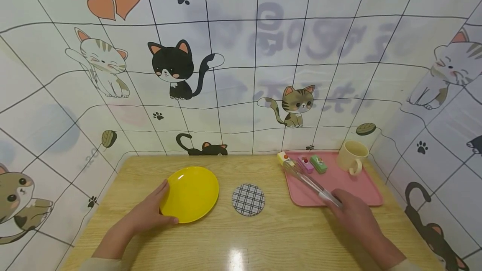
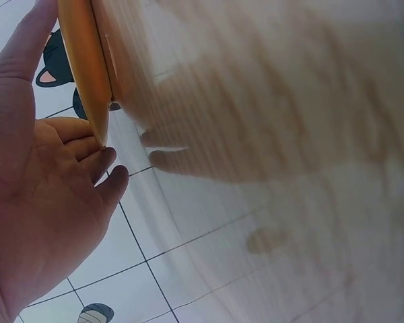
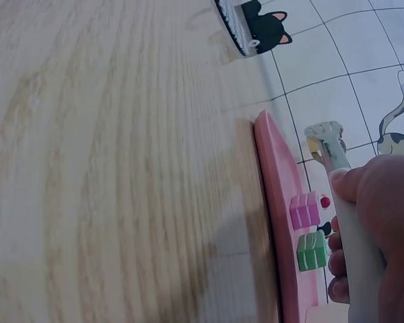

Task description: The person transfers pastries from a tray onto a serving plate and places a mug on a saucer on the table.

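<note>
My left hand (image 1: 148, 212) holds a yellow plate (image 1: 192, 195) by its left rim, thumb at the near edge and fingers along the far left side. In the left wrist view the plate (image 2: 86, 64) shows edge-on between thumb and fingers. With my right hand (image 1: 355, 214) I grip clear-looking tongs (image 1: 316, 187) over a pink tray (image 1: 357, 189). The tongs' tips are on a small yellow toy cake (image 1: 283, 157) at the tray's far left corner. Beside it on the tray sit a pink cake (image 1: 305, 164) and a green cake (image 1: 319, 164).
A cream mug (image 1: 350, 154) stands at the tray's back right, its handle toward me. Between plate and tray lies a round checkered coaster (image 1: 248, 200) on the wooden table (image 1: 211, 246). A cat-patterned sheet (image 1: 233, 78) walls the back and sides.
</note>
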{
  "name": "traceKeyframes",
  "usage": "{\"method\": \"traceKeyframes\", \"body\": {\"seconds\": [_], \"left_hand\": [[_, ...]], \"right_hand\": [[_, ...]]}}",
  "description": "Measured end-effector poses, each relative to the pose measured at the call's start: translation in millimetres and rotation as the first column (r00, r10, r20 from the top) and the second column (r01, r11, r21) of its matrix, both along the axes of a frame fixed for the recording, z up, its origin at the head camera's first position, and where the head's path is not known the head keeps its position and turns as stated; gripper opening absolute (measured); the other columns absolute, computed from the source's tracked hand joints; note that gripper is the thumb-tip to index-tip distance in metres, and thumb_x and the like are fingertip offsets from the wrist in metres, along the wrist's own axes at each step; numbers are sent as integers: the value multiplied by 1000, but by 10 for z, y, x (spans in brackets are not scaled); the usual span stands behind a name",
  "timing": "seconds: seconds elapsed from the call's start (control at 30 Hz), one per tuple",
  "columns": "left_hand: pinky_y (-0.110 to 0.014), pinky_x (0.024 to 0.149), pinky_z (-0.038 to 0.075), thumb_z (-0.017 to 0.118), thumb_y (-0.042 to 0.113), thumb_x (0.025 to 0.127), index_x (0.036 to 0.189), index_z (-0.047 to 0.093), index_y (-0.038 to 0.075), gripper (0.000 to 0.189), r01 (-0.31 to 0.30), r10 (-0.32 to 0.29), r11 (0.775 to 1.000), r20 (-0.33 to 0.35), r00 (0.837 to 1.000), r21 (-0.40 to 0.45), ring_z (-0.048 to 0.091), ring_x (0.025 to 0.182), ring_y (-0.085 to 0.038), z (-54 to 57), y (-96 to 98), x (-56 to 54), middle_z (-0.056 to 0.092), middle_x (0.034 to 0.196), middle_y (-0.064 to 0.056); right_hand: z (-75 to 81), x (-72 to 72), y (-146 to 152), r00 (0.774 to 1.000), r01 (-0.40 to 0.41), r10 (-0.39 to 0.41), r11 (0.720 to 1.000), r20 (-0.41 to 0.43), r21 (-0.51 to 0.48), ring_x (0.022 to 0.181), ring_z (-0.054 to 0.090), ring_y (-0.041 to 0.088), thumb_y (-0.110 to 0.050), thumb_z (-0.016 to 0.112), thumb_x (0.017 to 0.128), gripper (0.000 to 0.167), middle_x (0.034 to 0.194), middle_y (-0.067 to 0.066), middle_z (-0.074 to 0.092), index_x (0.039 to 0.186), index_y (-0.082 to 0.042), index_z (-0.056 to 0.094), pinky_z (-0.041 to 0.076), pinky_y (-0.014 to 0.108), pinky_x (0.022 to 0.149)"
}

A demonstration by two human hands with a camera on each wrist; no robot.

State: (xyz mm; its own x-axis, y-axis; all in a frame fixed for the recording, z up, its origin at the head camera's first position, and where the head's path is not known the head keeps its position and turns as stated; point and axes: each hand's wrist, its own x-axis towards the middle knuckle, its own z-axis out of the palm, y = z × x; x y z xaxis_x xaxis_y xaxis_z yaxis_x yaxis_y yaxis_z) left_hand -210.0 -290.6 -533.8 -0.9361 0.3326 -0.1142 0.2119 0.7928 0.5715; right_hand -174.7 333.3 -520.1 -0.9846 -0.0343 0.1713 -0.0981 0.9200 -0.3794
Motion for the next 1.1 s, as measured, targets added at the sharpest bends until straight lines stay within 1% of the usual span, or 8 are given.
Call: {"method": "traceKeyframes", "body": {"seconds": [0.1, 0.23, 0.37, 0.53, 0.73, 0.9, 1.0, 1.1], "left_hand": [[-69, 128, 26, 96, 57, 81, 170, 24, -10, 133, 2, -2, 1000, -6, 1000, -7, 21, 163, -56, -8, -3, -5, 12, 180, -31], [-68, 128, 25, 95, 59, 81, 171, 23, -10, 134, 1, -1, 1000, -10, 1000, -16, 21, 163, -55, -19, -13, -11, 12, 181, -31], [-68, 129, 25, 95, 61, 81, 171, 22, -9, 136, -1, 1, 1000, -7, 1000, -20, 21, 164, -54, -31, -21, -17, 11, 181, -30], [-68, 129, 24, 95, 61, 80, 171, 21, -10, 137, -2, 2, 1000, -9, 1000, -19, 20, 164, -54, -47, -24, -27, 11, 181, -30], [-68, 129, 24, 97, 58, 80, 170, 22, -11, 137, -1, 1, 1000, -13, 1000, -17, 21, 163, -55, -54, -25, -38, 12, 180, -31], [-68, 129, 24, 97, 57, 80, 170, 21, -11, 136, 0, 0, 1000, -7, 1000, -12, 20, 164, -55, -28, -12, -37, 12, 180, -31], [-68, 129, 24, 97, 56, 80, 170, 21, -11, 136, -3, 3, 1000, -3, 1000, -11, 20, 164, -55, -14, -8, -31, 12, 180, -31], [-68, 129, 24, 97, 56, 81, 170, 22, -12, 135, -4, 4, 1000, 1, 1000, -10, 20, 163, -55, -2, -6, -26, 12, 180, -31]], "right_hand": [[27, -23, -61, 1000, -21, 21, 1000, -2, 17, 74, 54, 17, -25, 81, 103, 15, 87, -6, 65, 104, -13, 72, 50, 40, 66], [69, -46, -162, 996, -75, 76, 997, -36, 31, 74, 53, 16, -23, 84, 100, 16, 85, -6, 63, 100, -16, 70, 51, 42, 68], [102, -76, -284, 989, -128, 130, 991, -68, 29, 72, 52, 14, -23, 86, 98, 18, 83, -8, 60, 98, -18, 69, 49, 40, 66], [131, -137, -472, 981, -172, 176, 984, -79, 46, 70, 49, 13, -24, 87, 98, 21, 79, -9, 56, 96, -19, 66, 45, 37, 63], [140, -218, -726, 969, -228, 233, 972, -86, 64, 71, 50, 10, -31, 86, 98, 21, 82, -12, 59, 101, -18, 69, 47, 35, 63], [148, -275, -938, 954, -280, 288, 955, -83, 93, 69, 46, 8, -31, 84, 100, 22, 80, -13, 53, 98, -19, 66, 44, 32, 60], [154, -315, -1090, 947, -308, 315, 947, -70, 90, 67, 46, 8, -31, 84, 100, 23, 79, -12, 51, 97, -19, 65, 44, 31, 59], [141, -357, -1254, 942, -327, 331, 942, -52, 75, 67, 46, 7, -32, 83, 101, 21, 80, -13, 52, 98, -19, 67, 45, 30, 60]]}}
